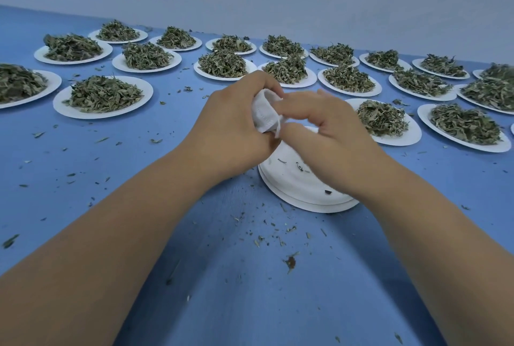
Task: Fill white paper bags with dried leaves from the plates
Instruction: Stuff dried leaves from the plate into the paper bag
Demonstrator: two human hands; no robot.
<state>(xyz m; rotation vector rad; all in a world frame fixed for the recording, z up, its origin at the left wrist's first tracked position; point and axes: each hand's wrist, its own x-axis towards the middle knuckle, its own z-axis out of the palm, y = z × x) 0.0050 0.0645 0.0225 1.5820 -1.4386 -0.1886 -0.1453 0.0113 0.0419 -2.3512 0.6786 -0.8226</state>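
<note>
Left grip (233, 130), right grip (324, 130) pinching white bag (265, 113)

A small white paper bag (265, 113), crumpled and with a stitched seam, is gripped in the left hand (233, 128), while the fingers of the right hand (331, 134) pinch its edge. Just under both hands lies a stack of plates (300, 192), white, holding only a few leaf crumbs. Beyond the hands and out to both sides, full plates (62, 106) stand in rows, each bearing a heap of dried leaves (381, 117), green and curled.
</note>
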